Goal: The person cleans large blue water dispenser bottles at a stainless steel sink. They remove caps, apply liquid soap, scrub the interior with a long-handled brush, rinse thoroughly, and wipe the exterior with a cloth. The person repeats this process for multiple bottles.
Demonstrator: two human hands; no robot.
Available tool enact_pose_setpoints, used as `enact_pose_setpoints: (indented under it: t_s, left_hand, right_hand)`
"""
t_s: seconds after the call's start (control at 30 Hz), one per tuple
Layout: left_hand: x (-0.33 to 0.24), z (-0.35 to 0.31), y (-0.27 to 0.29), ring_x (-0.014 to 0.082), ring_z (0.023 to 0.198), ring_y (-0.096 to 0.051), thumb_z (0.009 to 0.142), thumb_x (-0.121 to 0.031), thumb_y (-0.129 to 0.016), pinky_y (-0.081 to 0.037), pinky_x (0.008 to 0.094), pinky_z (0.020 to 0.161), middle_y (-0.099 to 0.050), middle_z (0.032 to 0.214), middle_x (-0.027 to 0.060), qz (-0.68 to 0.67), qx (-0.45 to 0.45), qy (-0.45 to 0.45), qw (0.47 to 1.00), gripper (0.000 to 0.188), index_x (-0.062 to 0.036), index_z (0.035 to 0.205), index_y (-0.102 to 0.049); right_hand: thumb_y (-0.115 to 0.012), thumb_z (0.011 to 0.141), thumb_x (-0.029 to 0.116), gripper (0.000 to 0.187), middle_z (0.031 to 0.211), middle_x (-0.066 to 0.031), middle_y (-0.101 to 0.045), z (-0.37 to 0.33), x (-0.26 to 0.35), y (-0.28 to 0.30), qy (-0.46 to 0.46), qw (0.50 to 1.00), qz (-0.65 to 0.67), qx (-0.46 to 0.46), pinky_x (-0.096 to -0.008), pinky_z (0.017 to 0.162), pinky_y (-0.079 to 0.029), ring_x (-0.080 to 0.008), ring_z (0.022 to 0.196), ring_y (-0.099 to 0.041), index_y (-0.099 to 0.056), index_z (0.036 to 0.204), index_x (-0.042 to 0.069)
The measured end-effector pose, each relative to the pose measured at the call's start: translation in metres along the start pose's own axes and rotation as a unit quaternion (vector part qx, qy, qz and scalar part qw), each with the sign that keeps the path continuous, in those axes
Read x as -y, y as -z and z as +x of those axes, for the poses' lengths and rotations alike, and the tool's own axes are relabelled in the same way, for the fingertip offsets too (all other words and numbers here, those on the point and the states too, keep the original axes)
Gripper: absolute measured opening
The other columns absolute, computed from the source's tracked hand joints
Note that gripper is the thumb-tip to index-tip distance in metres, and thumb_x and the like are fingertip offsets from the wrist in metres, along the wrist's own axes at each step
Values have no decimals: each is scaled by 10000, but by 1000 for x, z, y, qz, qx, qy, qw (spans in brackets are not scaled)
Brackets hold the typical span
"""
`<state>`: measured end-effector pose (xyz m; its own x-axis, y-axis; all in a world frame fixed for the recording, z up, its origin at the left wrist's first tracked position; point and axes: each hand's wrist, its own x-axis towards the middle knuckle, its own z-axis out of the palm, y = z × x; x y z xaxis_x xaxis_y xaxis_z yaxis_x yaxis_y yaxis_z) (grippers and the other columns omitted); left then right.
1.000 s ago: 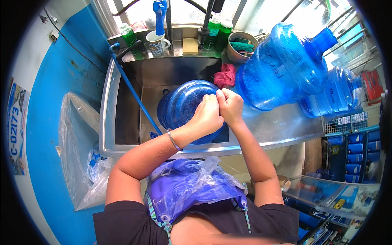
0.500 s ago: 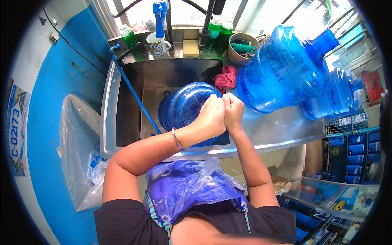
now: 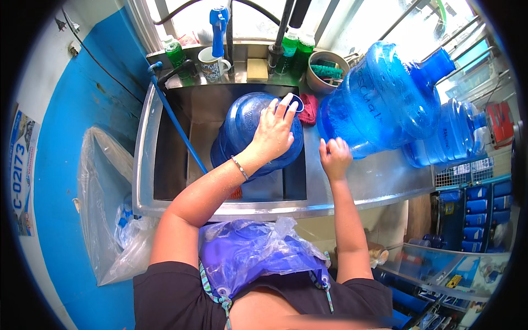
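A blue translucent water jug (image 3: 239,118) leans in the steel sink (image 3: 175,126), its round mouth tilted to the right. My left hand (image 3: 274,129) lies over the jug's shoulder and neck, with its fingers bent around the side of the mouth. To the right of the sink basin, my right hand (image 3: 336,157) hovers apart from that jug, fingers curled closed. Whatever it may hold is hidden. A larger-looking blue jug (image 3: 379,104) with dark handwriting stands close beyond my right hand. Part of an orange-red object (image 3: 236,193) shows below my left forearm in the basin.
A red cloth (image 3: 309,110) lies by the basin's right edge. Along the back ledge are a mug (image 3: 212,66), a yellow sponge (image 3: 257,69), green bottles (image 3: 175,52) and a bowl of scrubbers (image 3: 324,82). A blue hose (image 3: 179,124) crosses the left side. Another jug (image 3: 448,135) stands right.
My hands have come apart from the jug's neck. The right one moved right and toward me; the left fingers spread over the neck. The jug turned, showing its mouth.
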<state>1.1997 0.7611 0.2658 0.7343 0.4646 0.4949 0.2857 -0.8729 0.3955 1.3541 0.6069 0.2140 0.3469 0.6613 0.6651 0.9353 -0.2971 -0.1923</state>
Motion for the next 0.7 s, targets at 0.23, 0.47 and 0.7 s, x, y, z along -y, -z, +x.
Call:
enact_pose_setpoints:
  t_s: [0.23,0.47,0.7]
  left_hand:
    - [36,8,20,415,1184,-498,780,-252,-741,-429,469,999,-472,1337,207,-37,-58,11,998,378,-9,996,-547]
    - [87,-22,74,353,896,-601,752,-166,-745,-493,379,818,-606,949,177,-106,-109,87,984,303,-9,789,-488]
    - [103,-65,118,318,1002,-609,724,-305,-724,-492,394,899,-586,1069,161,-122,-128,183,967,638,-97,1291,-518]
  right_hand:
    - [-687,827,181,199,731,-76,-509,-93,-29,-7,-7,997,25,69,-428,749,-381,-290,774,-536,-532,722,114]
    - [-631,887,133,185,721,-99,-503,-98,-39,20,-219,968,111,-51,-379,649,-417,-273,680,-503,-534,760,40]
    - [-661,824,44,108,847,-107,-526,-21,18,-4,-127,943,291,96,-325,599,-446,-206,647,-510,-593,906,24]
